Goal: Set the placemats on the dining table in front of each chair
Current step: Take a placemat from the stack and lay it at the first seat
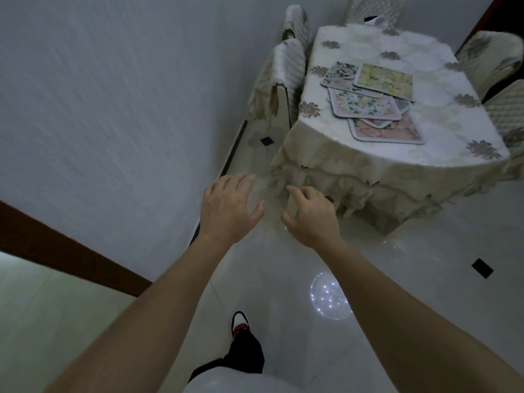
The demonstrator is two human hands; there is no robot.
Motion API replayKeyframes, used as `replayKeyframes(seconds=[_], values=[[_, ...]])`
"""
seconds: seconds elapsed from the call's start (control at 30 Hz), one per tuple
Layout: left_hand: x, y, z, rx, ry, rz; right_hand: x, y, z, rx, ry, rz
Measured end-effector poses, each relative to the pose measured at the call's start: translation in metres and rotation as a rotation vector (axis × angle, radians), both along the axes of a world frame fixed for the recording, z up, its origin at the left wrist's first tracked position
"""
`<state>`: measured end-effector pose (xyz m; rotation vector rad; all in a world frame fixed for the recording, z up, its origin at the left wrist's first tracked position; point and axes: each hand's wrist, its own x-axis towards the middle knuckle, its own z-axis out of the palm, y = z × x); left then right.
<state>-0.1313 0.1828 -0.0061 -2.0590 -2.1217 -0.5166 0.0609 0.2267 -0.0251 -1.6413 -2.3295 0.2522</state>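
Several floral placemats lie in a loose overlapping pile in the middle of the dining table, which wears a cream flowered cloth with a ruffled hem. Covered chairs stand around it: two on the left, one at the far end, two on the right. My left hand and my right hand reach forward over the floor, short of the table's near edge. Both hold nothing and their fingers are spread.
A white wall with a dark wooden trim runs along the left. The glossy white tile floor has small black inset squares and a lamp's reflection. My foot in a red and white shoe steps forward below.
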Motion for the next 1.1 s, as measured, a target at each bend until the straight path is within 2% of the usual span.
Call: replayKeyframes(seconds=[0.3,0.67,0.8,1.1], values=[[-0.091,0.112,0.013,-0.028,-0.025,0.009,-0.088,0.118,0.009,-0.036,-0.015,0.019],[-0.133,0.257,0.007,-0.049,0.029,-0.042,-0.133,0.251,0.002,-0.032,0.024,-0.008],[-0.141,0.329,0.005,-0.041,0.044,-0.039,-0.141,0.322,0.000,-0.007,0.007,-0.002],[-0.151,0.508,0.027,-0.025,0.076,-0.002,-0.159,0.513,0.023,0.056,0.097,-0.016]])
